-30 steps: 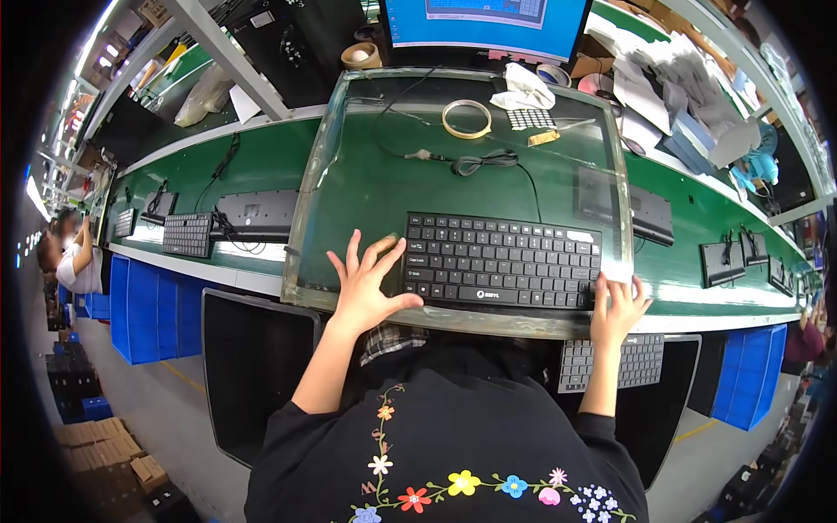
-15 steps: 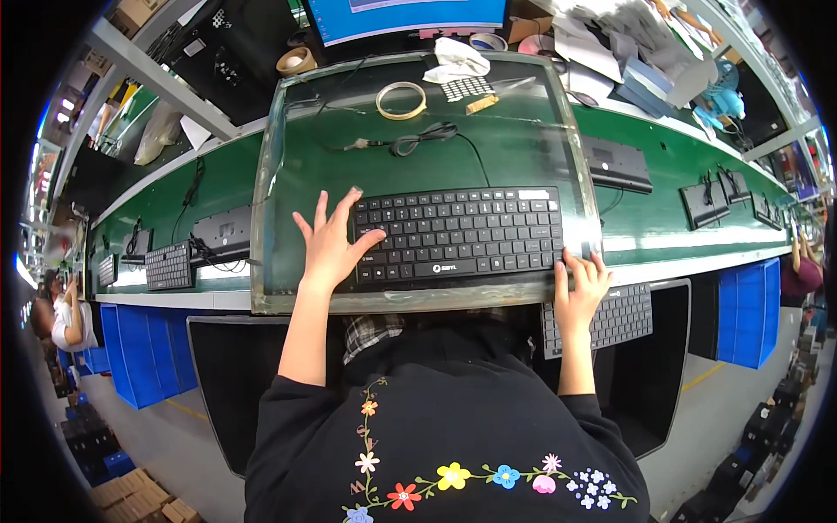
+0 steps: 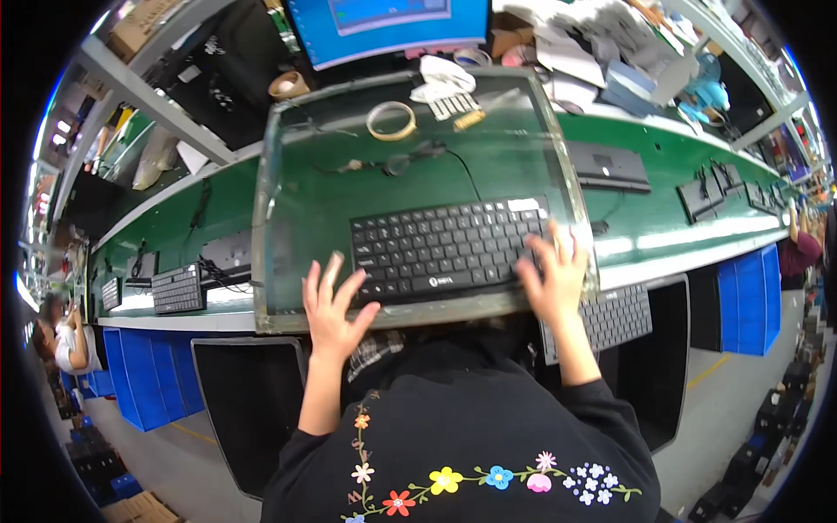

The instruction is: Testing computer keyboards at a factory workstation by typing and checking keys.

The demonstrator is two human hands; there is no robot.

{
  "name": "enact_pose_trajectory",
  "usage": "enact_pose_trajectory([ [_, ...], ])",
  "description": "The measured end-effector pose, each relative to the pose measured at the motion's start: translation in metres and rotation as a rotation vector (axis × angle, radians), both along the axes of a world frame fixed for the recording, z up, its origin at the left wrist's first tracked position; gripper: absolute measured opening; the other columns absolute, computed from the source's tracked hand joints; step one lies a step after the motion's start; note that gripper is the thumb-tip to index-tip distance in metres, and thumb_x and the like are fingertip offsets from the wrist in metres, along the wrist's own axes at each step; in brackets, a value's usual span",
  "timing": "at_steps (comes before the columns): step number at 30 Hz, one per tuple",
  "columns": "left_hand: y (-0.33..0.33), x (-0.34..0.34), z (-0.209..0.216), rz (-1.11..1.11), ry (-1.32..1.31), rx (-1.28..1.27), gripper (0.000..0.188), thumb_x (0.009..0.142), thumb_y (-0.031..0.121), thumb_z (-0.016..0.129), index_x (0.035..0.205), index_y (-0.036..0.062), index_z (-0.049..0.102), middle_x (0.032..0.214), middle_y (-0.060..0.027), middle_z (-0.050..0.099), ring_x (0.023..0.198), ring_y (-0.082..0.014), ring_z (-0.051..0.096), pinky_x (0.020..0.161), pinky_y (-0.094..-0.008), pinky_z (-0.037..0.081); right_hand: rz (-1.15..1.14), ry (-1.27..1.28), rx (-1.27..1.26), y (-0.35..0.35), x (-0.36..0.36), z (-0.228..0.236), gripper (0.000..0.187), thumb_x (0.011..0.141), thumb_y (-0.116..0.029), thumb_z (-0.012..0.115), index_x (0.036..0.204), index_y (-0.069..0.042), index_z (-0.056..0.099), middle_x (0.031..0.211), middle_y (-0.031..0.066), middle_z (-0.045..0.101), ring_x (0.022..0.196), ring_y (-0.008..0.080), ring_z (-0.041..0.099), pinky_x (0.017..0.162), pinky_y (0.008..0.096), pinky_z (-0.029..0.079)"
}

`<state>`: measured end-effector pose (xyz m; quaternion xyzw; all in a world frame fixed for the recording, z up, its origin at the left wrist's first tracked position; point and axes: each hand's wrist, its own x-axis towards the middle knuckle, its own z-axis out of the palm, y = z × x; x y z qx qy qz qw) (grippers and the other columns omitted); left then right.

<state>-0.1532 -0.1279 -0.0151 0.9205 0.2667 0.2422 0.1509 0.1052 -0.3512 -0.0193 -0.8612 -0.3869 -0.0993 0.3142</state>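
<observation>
A black keyboard (image 3: 436, 248) lies flat on the clear-covered board (image 3: 305, 200), its cable (image 3: 414, 159) coiled behind it. At the keyboard's lower left corner is my left hand (image 3: 334, 307), fingers spread, with one finger by the corner keys. My right hand (image 3: 556, 275) is over the right end of the keyboard, its fingers apart and slightly blurred, hiding the keys there. Whether those fingertips press the keys I cannot tell. Neither hand grips anything.
Tape rolls (image 3: 391, 121), a white cloth (image 3: 443, 80) and a lit monitor (image 3: 392, 26) are at the back. Another keyboard (image 3: 616, 318) sits below the bench edge at right. More keyboards (image 3: 178, 288) lie along the green bench. Blue bins (image 3: 153, 375) stand below.
My left hand has moved down from the upper left keys to the lower left corner. My right hand has risen from the lower right corner onto the right-end keys. The view has shifted slightly.
</observation>
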Motion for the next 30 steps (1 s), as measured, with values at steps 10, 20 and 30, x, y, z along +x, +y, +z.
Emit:
enact_pose_trajectory([
  [10,0.009,0.056,0.057,-0.152,-0.204,0.209,0.025,0.077,0.022,0.066,0.101,0.0142,0.068,0.12,-0.0054,0.06,0.119,-0.0314,0.047,0.104,-0.0466,0.031,0.867,-0.124,0.074,0.18,-0.081,-0.007,0.037,0.08,-0.045,0.058,0.103,-0.016,0.062,0.128,0.0036,0.052,0.132,0.0323,0.031,0.101,0.0719,0.011],
  [20,-0.051,0.163,0.027,-0.672,0.317,0.029,0.055,0.086,0.054,0.053,0.131,0.0225,0.051,0.138,-0.0004,0.047,0.135,-0.0295,0.03,0.106,-0.0659,0.011,-0.034,0.005,-0.291,0.018,0.075,0.015,0.032,0.085,-0.032,0.062,0.115,-0.022,0.063,0.093,-0.0023,0.07,0.126,0.0298,0.041,0.107,0.0646,0.009],
  [30,0.048,0.005,0.052,-0.036,0.302,0.086,0.036,0.081,0.036,0.065,0.115,0.0234,0.064,0.107,0.0026,0.067,0.124,-0.0257,0.042,0.107,-0.0625,0.011,0.718,-0.049,-0.223,0.159,-0.074,0.034,0.053,0.081,-0.051,0.06,0.13,-0.03,0.051,0.136,0.0034,0.048,0.134,0.0359,0.027,0.1,0.0745,0.003],
])
